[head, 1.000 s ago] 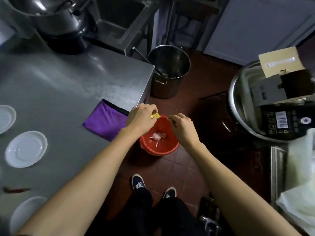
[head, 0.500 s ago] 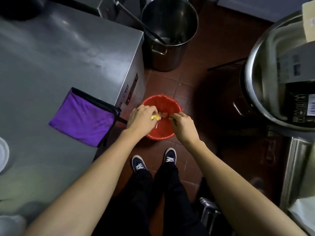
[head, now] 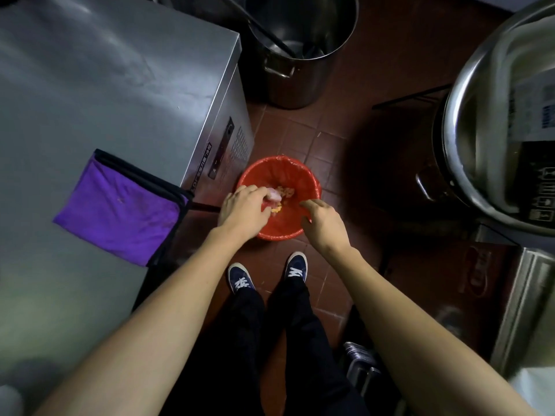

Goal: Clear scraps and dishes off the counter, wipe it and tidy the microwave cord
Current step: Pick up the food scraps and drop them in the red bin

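**Scraps going into bin: spill risk at rim**

Left hand (head: 244,211) curls round pale scraps (head: 274,197); right hand (head: 322,224) is loosely curled, apparently empty. Both hang over the round red plastic-lined bin (head: 280,175) on the floor beside the steel bench (head: 114,85), where a folded purple cloth (head: 120,205) lies.

Risk: scraps released near the rim could land on the floor tiles. Left fingertips hidden; microwave cord not in view.

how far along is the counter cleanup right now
Early on. Done: some scraps already lie in the red bin on the floor. In hand: both hands are over it, the left hand gripping a pale scrap, the right hand beside it. Left: the purple cloth lies unused on the counter; dishes and cord are out of view.
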`<state>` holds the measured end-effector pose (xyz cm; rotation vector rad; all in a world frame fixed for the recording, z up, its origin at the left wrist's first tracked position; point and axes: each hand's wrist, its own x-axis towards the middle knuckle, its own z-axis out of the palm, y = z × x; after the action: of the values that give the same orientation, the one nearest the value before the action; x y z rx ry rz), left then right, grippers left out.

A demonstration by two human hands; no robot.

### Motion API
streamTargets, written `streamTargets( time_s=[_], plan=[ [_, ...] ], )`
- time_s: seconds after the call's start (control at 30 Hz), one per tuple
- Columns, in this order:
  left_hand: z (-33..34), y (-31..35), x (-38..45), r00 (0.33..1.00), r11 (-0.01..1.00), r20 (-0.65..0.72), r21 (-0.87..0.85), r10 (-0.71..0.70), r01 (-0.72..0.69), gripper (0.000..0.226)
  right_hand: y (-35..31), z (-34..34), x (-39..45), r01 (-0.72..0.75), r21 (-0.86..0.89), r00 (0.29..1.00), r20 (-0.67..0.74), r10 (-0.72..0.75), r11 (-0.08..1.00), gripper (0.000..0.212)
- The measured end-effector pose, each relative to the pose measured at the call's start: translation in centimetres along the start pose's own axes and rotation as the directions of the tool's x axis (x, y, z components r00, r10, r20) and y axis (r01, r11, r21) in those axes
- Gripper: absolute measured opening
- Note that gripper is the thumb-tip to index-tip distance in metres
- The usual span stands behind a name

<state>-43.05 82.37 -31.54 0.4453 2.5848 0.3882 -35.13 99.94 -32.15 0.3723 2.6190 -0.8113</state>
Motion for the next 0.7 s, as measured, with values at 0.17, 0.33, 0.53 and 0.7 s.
streamTargets(
  time_s=[0.17,0.33,0.53,0.7],
  plan=[
    [0.6,0.0,0.1,1.0,1.0,0.005,0.006,-0.019,0.019,0.026,0.5,0.1,0.4,-0.009,-0.009,1.0,0.026,0.009,1.0,0.032],
    [0.8,0.5,0.0,1.0,0.999,0.003,0.018,-0.028,0.027,0.026,0.6,0.2,0.6,0.009,-0.042,0.998,0.057,-0.006,0.999,0.035],
    [-0.5,1.3,-1.9,0.998,0.998,0.001,0.031,-0.059,0.059,0.03,-0.2,-1.3,-0.1,0.094,-0.071,0.995,0.044,-0.091,0.993,0.034],
    [-5.0,1.8,-5.4,0.99,0.995,-0.112,0.018,-0.091,0.094,0.037,-4.1,-4.7,-0.1,0.236,-0.104,0.972,0.023,-0.235,0.966,0.031]
  ],
)
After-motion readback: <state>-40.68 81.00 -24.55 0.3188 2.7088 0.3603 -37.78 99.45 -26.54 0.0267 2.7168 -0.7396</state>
